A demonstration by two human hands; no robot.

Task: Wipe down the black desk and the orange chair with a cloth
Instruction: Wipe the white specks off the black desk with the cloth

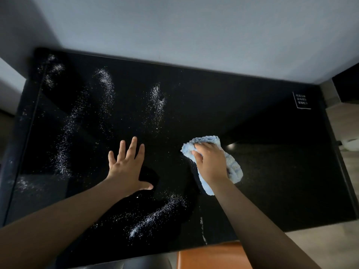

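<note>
Your right hand (210,164) grips the bunched light blue cloth (235,169), fingers curled over its top, pressing it onto the black desk (272,152) right of centre. The bunching probably gives you a thick pad to push with. Your left hand (126,167) lies flat on the desk with fingers spread and holds nothing; it looks like a brace while you lean in. The two hands are well apart.

White grains (157,101) streak the left half and the near middle of the desk. The right half looks mostly free of them, so you likely work right to left, with much of the desk not yet wiped. The cloth sits just beside the nearest streak, and a sweep to the left would gather it.

The orange chair (209,257) shows only as a strip at the near edge, tucked under the desk, untouched by either hand. A small black card with white print (302,100) sits at the far right corner.

No containers are in view, so nothing here can catch the grains. Watch that they don't get pushed off the edge onto the chair.
</note>
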